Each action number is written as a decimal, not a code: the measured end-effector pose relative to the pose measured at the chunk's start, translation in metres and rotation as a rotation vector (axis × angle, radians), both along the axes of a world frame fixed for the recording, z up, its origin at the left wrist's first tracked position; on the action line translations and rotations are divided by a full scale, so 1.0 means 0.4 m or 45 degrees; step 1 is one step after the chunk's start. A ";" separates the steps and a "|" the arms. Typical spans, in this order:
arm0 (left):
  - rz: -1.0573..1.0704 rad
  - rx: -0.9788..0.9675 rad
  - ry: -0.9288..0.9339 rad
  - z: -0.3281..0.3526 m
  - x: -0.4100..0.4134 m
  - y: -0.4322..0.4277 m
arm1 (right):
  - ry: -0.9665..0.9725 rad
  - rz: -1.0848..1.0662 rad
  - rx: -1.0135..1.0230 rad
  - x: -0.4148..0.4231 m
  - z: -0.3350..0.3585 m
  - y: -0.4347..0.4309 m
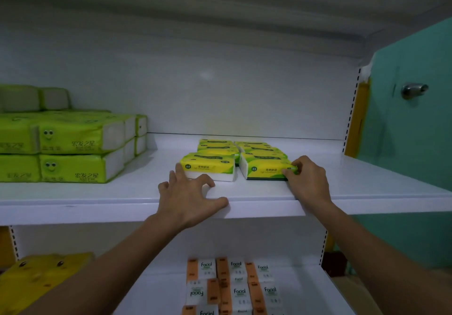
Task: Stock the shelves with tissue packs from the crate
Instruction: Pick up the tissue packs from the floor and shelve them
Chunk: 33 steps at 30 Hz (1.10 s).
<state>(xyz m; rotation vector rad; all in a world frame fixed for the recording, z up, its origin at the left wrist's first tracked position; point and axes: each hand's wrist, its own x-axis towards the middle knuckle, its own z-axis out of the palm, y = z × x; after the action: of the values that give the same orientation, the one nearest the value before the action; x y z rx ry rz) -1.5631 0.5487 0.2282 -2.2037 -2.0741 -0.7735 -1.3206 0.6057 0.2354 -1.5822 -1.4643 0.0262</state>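
Observation:
Several small yellow-green tissue packs lie in two rows on the white upper shelf (354,187). My right hand (307,180) grips the right end of the front right pack (266,169) with curled fingers. My left hand (188,192) rests on the shelf's front edge with fingers spread, its fingertips touching the front left pack (208,166). The crate is not in view.
Large lime-green tissue bundles (68,148) are stacked at the shelf's left. On the lower shelf lie orange-and-white "Facial" packs (234,285) and a yellow bundle (36,278) at far left. A teal door with a metal knob (413,90) stands to the right.

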 end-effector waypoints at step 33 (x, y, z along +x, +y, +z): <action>-0.595 0.148 0.213 -0.105 -0.143 -0.258 | 0.028 0.038 0.128 -0.008 -0.068 -0.184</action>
<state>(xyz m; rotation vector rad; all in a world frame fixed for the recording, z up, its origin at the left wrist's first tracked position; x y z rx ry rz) -1.6202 0.4456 0.1862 -2.6119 -1.4178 -0.6761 -1.3240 0.5321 0.2083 -1.4745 -1.4497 -0.0125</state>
